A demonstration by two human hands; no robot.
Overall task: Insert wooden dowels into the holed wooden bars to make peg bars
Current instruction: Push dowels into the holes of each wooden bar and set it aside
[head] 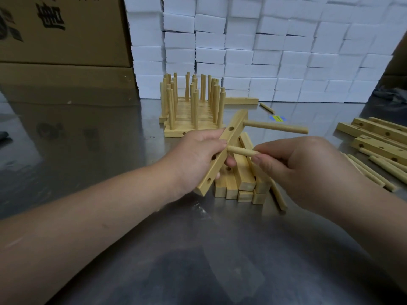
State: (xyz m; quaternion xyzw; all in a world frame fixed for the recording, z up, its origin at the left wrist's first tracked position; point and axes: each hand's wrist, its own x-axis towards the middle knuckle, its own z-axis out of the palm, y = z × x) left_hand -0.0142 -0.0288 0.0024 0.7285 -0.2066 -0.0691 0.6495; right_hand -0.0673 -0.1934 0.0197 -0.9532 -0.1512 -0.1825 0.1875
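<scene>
Head view: we judge the holed bar (233,130) light, stiff and smooth, square in section. Our left hand (198,155) grips it at mid-length, tilted above the middle of the steel worktop (132,216), with 1 seated dowel (275,127) near its far end. Our right hand (304,168) pinches a round-ended loose dowel (240,151) between thumb and fingertips, its tip at the bar's side. That rear hold looks best for pushing straight.

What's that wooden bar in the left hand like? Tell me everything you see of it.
The bar is pale, square-edged wood with round holes along one face. The left hand grips its middle, holding it tilted, far end higher, by a pile of similar bars. One dowel sticks out sideways near the far end. The right hand pinches a second dowel, its tip at the bar's middle.
</scene>
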